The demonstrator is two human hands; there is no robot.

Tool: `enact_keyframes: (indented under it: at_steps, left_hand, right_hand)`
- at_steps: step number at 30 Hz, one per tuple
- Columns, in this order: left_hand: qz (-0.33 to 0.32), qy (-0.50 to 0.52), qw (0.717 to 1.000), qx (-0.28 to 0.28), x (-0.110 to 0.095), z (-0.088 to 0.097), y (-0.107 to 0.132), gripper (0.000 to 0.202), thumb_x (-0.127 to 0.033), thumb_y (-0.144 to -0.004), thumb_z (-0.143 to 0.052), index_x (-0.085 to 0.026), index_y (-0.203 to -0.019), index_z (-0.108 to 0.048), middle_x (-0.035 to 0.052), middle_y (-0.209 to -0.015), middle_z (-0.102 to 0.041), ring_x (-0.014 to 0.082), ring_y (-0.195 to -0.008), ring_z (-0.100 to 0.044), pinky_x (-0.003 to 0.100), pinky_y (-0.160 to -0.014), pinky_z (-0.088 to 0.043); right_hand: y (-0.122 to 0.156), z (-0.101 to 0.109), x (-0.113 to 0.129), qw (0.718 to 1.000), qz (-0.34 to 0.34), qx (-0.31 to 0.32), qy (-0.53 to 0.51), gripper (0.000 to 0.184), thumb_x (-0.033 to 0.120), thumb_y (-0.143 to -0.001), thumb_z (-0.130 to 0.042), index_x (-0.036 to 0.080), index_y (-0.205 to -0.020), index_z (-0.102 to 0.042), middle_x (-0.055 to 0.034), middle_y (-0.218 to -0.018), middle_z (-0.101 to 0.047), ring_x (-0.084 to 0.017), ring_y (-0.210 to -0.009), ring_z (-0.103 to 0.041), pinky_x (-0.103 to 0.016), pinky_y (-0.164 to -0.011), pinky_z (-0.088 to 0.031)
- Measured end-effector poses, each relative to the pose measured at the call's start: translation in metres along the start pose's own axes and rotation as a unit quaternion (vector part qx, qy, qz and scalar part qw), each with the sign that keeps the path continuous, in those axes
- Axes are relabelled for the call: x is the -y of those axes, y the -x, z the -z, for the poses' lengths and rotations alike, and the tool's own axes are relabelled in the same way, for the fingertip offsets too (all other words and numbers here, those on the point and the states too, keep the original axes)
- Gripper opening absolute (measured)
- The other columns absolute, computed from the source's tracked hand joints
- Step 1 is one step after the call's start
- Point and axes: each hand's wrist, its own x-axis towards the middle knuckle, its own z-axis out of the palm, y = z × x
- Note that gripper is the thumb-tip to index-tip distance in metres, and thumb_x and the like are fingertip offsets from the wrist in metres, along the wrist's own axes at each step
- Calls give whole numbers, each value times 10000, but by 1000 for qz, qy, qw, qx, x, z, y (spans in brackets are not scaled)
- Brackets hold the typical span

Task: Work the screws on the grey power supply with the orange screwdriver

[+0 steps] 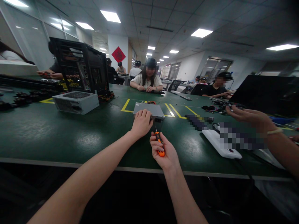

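A small grey metal computer power supply (154, 109) lies on the green table (112, 137) in front of me. My left hand (142, 123) is laid over its top left part and front edge, fingers bent and holding it. In my right hand (164, 149) is a screwdriver (160, 143) with an orange and black handle, the fingers wrapped round it. Its thin shaft points up and away, toward the front face of the power supply; whether the tip touches it I cannot tell. Some coloured wires show behind the unit.
A second power supply (78, 101) sits at the left, before an open black computer case (81, 65). At the right are a white power bank-like box (220, 143), a black panel (268, 93) and another person's hand (249, 119). A person (148, 76) sits across the table.
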Motion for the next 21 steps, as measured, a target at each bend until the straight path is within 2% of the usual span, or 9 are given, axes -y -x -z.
enact_keyframes:
  at_steps: [4, 8, 11, 14, 19, 21]
  left_hand:
    - [-6, -3, 1000, -5, 0, 0, 0, 210, -271, -804, -453, -176, -991, -461, 80, -997, -482, 237, -966, -415, 369, -846, -331]
    - [-3, -2, 1000, -2, -1, 1, 0, 206, -273, -805, -454, -176, -987, -459, 82, -992, -485, 238, -968, -415, 371, -851, -332]
    - [0, 0, 1000, 0, -1, 1, -1, 208, -270, -807, -446, -178, -993, -457, 84, -997, -484, 238, -976, -414, 375, -857, -327]
    - [-2, -1, 1000, 0, -1, 0, 0, 216, -275, -806, -449, -179, -999, -457, 84, -1004, -482, 239, -977, -416, 376, -858, -328]
    - [-6, -11, 1000, -5, 0, 1, 0, 214, -270, -806, -457, -169, -994, -466, 79, -1003, -487, 238, -966, -423, 363, -850, -343]
    - [-8, -14, 1000, -5, 0, 1, 0, 216, -271, -805, -459, -166, -993, -470, 78, -998, -488, 238, -962, -425, 362, -849, -344]
  right_hand:
    - [2, 0, 1, 999, 3, -2, -34, 205, 289, -912, -309, 124, -870, -424, 38, -674, -411, 17, -403, -361, -52, -308, -332]
    - [2, 1, 2, 999, 6, 18, -28, 243, 262, -925, -236, 128, -912, -439, 41, -662, -403, 7, -416, -381, -52, -318, -347]
    - [0, 1, 2, 1000, -2, 13, -24, 217, 314, -911, -304, 135, -904, -425, 39, -678, -420, 11, -403, -370, -59, -299, -330]
    - [0, 1, 2, 1000, -3, 5, -27, 181, 300, -904, -334, 146, -849, -409, 40, -670, -419, 16, -396, -368, -54, -297, -319]
    - [1, 0, 1, 1000, 4, 16, -13, 226, 257, -918, -262, 125, -955, -442, 34, -672, -420, 5, -420, -380, -56, -320, -351]
    - [1, -1, 1, 1000, 6, 8, -11, 234, 277, -914, -281, 115, -972, -440, 33, -680, -417, 6, -409, -365, -61, -305, -337]
